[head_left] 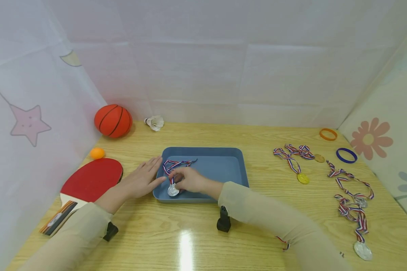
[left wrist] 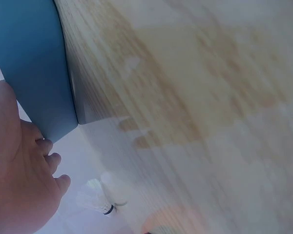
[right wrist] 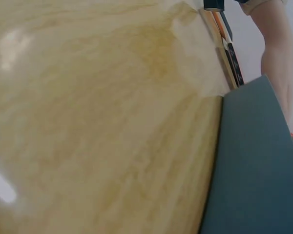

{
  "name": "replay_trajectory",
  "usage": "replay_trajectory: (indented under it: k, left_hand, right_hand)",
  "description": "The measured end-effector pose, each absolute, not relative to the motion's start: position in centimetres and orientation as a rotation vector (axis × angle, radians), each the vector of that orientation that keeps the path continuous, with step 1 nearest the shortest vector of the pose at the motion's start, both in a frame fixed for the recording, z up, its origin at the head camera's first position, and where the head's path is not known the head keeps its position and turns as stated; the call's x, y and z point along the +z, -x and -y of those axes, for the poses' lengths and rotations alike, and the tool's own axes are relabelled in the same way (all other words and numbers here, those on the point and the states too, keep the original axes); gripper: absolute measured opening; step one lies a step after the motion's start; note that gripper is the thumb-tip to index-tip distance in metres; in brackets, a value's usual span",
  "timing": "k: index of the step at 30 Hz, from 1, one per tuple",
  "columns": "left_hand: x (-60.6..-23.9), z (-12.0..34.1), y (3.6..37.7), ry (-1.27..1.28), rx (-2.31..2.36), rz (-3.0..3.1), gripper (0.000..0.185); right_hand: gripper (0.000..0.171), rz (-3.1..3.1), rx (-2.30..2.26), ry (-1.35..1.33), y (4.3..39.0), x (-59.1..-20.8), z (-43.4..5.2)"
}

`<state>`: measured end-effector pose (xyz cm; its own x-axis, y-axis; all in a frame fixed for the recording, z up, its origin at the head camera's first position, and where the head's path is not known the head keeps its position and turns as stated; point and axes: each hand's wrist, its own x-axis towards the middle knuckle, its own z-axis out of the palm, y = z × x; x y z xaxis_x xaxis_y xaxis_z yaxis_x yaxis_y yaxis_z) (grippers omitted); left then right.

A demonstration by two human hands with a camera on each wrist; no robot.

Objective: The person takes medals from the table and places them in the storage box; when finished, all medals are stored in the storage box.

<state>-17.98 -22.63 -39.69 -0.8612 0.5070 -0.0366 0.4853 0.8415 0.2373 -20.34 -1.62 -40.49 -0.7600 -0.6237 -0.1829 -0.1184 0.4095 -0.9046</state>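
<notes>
Right hand [head_left: 190,180]: fingers curled, pinching the silver medal [head_left: 173,191] at the near-left corner inside the blue tray [head_left: 224,163].
Left hand [head_left: 140,180]: fingers straight and relaxed, flat against the tray's left wall, steadying it.
Ribbon [head_left: 176,164]: trails back across the tray floor.
Step, as I judge it: setting the medal down in the tray.
Next move calls for: loosening the pinch, lifting clear of the ribbon.
Farther right on the table [head_left: 257,233]: more medals [head_left: 303,178].

I'm seeing a basketball [head_left: 113,120] sitting at the table's [head_left: 196,233] far left corner, a shuttlecock [head_left: 155,122] lying just beside it. An orange ball [head_left: 97,153] is resting near a red paddle [head_left: 89,181]. Orange [head_left: 328,134] and blue [head_left: 346,155] wristbands are lying far right.
</notes>
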Motion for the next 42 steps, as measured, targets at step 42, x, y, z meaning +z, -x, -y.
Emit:
replay_trajectory:
  k: [42]
  left_hand:
    - [-40.1, 22.4, 17.9, -0.745, 0.296, -2.943, 0.061]
  right_hand:
    - [0.017, -2.051, -1.392, 0.62, 20.5, -39.2, 1.1]
